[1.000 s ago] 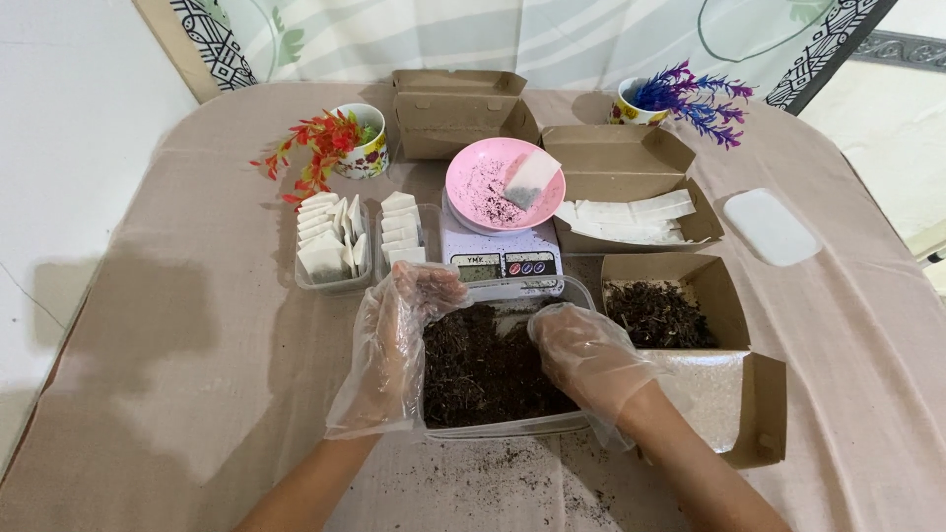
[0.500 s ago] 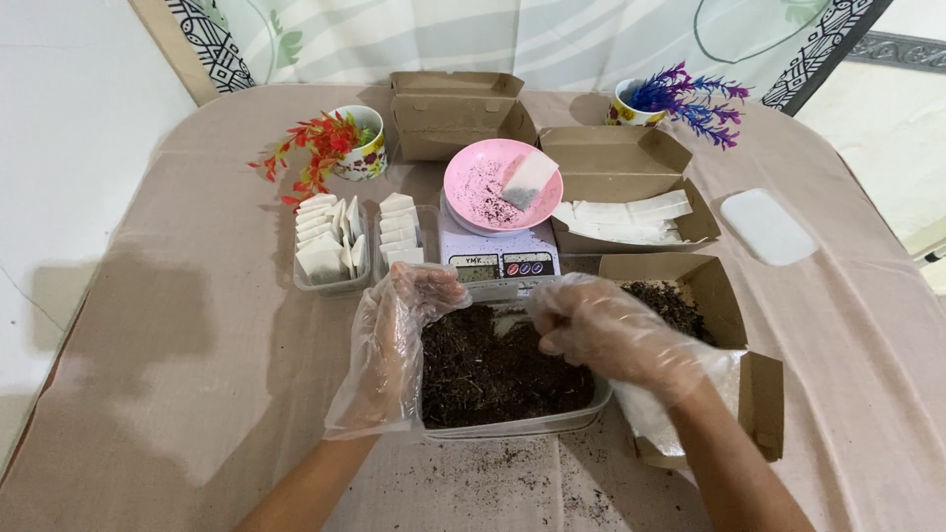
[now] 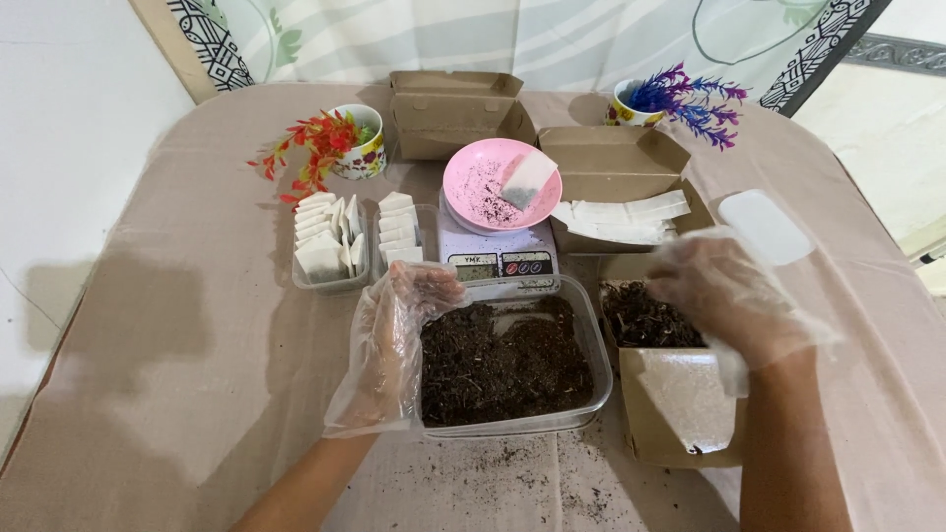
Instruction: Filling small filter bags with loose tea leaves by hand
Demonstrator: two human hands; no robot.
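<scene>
Dark crumbs speckle the worktop's (image 3: pixel 148 325) near edge below a clear plastic tub (image 3: pixel 591 366) of dry, fibrous dark leaf. Loose-gloved, the left hand (image 3: pixel 399 340) grips the tub's left rim, fingers curled over it; the right hand (image 3: pixel 729 296) hovers slack and empty above a brown cardboard box (image 3: pixel 680 419) with more leaf. Filling looks under way; a pinch seems needed next. Beyond, a pink bowl (image 3: pixel 483 177) with a white sachet (image 3: pixel 527 179) tops a scale (image 3: pixel 498 254).
</scene>
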